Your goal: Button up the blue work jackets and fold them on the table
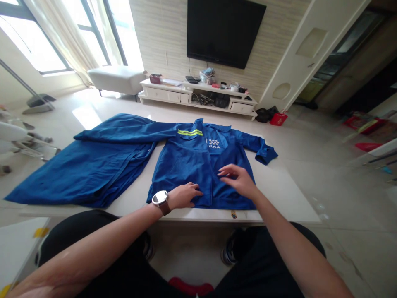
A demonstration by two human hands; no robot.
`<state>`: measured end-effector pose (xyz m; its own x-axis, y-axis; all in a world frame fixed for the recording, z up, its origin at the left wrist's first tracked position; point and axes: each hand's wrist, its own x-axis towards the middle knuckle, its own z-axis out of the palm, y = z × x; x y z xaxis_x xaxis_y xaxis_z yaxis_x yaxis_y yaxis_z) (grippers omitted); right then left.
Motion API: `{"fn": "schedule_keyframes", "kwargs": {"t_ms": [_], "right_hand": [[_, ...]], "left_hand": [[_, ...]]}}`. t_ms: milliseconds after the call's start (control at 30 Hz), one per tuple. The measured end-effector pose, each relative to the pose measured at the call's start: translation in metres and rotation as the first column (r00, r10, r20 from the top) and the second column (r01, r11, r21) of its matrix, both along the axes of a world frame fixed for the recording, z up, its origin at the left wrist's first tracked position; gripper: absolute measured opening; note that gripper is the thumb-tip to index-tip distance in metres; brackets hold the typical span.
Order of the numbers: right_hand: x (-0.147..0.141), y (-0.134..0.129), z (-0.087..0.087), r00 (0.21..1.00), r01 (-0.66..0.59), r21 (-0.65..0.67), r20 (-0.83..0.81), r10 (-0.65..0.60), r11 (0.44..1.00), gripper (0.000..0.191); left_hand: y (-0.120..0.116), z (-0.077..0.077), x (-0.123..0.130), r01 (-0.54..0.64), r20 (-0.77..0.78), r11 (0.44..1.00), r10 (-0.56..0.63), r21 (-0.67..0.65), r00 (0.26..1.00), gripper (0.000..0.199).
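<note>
A blue jacket with a yellow-green stripe and white chest print lies front up on a white table. Its right-hand sleeve is bent at the cuff; the other stretches left over a second blue garment, which is folded. My left hand, below a wristwatch, rests on the jacket's lower front beside the front edge, fingers apart. Over the right front panel is my right hand, its fingers curved and parted from the thumb, with nothing visible between them.
Beyond the table stand a white TV cabinet with small items and a white bench. A red bag is on the floor at the right. My knees are under the table's near edge.
</note>
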<state>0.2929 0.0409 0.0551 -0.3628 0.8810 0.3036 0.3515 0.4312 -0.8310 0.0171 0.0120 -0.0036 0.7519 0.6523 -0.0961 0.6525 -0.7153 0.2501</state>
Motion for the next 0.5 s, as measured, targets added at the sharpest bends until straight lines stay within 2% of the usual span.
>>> {"fn": "schedule_keyframes", "kwargs": {"t_ms": [67,133,233,300,400,467,500], "right_hand": [[-0.027,-0.015,-0.011,0.946,-0.249,-0.068,0.195,0.258,0.966,0.018],[-0.036,-0.018,-0.022,0.868,-0.343,-0.102,0.345,0.356,0.934,0.021],[-0.034,-0.014,-0.033,0.820,-0.319,-0.082,0.476,0.318,0.944,0.019],[-0.034,-0.013,-0.037,0.816,-0.317,-0.039,0.497,0.294,0.947,0.016],[-0.040,-0.016,-0.039,0.801,-0.353,-0.058,0.497,0.333,0.934,0.011],[-0.038,-0.011,-0.035,0.840,-0.264,-0.072,0.472,0.266,0.962,0.010],[-0.032,-0.005,-0.031,0.878,-0.166,-0.057,0.445,0.174,0.984,0.011]], "left_hand": [[0.002,0.001,-0.001,0.005,-0.005,1.000,-0.005,-0.008,1.000,0.051],[0.003,0.004,-0.002,0.007,-0.023,1.000,-0.007,-0.023,1.000,0.043],[0.002,0.007,-0.001,0.015,-0.037,0.999,-0.016,-0.031,0.999,0.045],[0.001,0.008,-0.001,0.024,-0.038,0.999,-0.025,-0.024,0.999,0.049],[0.001,0.005,-0.002,0.024,-0.041,1.000,-0.025,-0.020,0.999,0.047],[0.001,0.004,-0.003,0.020,-0.026,0.999,-0.021,-0.026,0.999,0.053],[0.001,0.004,-0.003,0.022,-0.015,0.999,-0.023,-0.033,1.000,0.059]]}}
